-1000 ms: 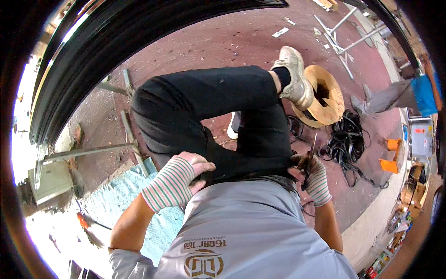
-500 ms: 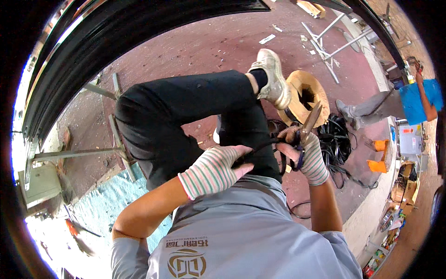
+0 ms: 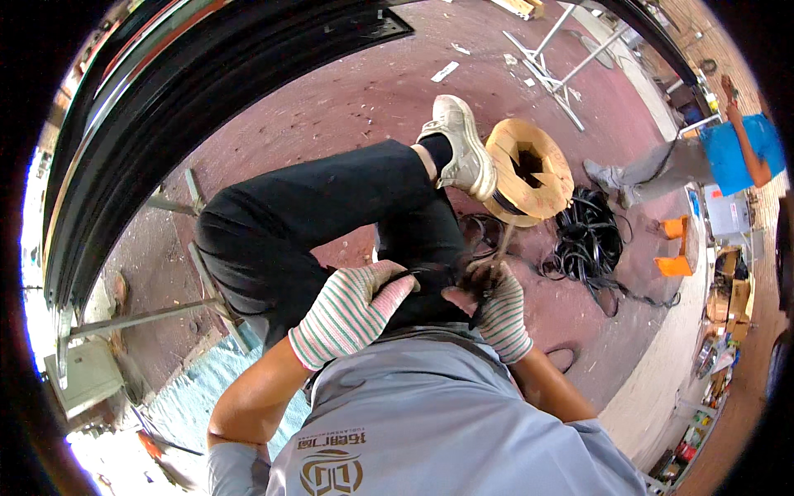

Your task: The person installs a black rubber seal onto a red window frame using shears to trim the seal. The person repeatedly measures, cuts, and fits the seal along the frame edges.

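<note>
The person sits with one leg over the other, both hands in striped gloves above the lap. The left hand (image 3: 346, 314) pinches a black strip (image 3: 428, 272) between thumb and fingers; the strip lies in front of the black trousers (image 3: 306, 198), between the two hands. The right hand (image 3: 503, 321) is closed around a pair of scissors (image 3: 506, 240), its blades blurred and pointing away from the body. Whether the right fingers also grip the strip cannot be told, and neither can whether the blades are apart.

Beyond the right hand, a round wooden spool (image 3: 552, 169) is on the reddish floor (image 3: 347, 107), just beside the pale shoe (image 3: 460, 149). A tangled black heap (image 3: 589, 244) lies near the spool, with an orange stand (image 3: 676, 248) to its right. Farther right, a co-worker in a blue top (image 3: 743, 153) is partly visible.
</note>
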Motion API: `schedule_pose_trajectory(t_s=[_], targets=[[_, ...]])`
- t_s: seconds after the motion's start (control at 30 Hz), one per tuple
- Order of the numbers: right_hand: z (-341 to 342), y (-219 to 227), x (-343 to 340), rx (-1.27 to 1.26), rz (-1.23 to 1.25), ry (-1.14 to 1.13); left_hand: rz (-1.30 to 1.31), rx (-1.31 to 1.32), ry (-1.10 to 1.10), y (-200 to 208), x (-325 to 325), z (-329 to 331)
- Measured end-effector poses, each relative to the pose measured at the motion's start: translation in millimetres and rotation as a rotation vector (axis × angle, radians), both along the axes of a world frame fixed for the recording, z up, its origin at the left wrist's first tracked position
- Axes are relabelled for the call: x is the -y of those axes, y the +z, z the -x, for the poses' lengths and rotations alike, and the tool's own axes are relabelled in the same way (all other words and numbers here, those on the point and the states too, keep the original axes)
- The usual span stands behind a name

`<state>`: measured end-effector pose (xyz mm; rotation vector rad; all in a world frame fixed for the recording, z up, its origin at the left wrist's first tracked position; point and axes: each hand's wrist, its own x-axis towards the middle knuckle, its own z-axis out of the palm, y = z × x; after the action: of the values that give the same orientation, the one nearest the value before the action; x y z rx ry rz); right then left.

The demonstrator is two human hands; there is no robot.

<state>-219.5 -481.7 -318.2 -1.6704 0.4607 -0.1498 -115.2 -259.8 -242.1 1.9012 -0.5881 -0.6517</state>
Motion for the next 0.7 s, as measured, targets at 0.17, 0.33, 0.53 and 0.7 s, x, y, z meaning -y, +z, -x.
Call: schedule_pose_trajectory(t_s=[0.17, 0.33, 0.53, 0.7], targets=[[5.9, 6.0, -2.0, -0.135, 0.162, 0.064, -0.018, -0.012, -0.001, 13.7, 9.3, -2.0], [-0.2, 2.2, 52.8, 0.197, 0.339, 0.02, -0.019, 0.065, 0.412, 27.0, -32.4, -11.1], [51.6, -49.0, 308.7, -0.038, -0.248, -0.523, 0.127, 0.256, 1.32, 24.4, -245.5, -43.8], [103.2, -34.6, 434.9, -0.37, 0.468, -0.544, 0.065, 0.343, 1.735, 41.2, -564.8, -8.8]])
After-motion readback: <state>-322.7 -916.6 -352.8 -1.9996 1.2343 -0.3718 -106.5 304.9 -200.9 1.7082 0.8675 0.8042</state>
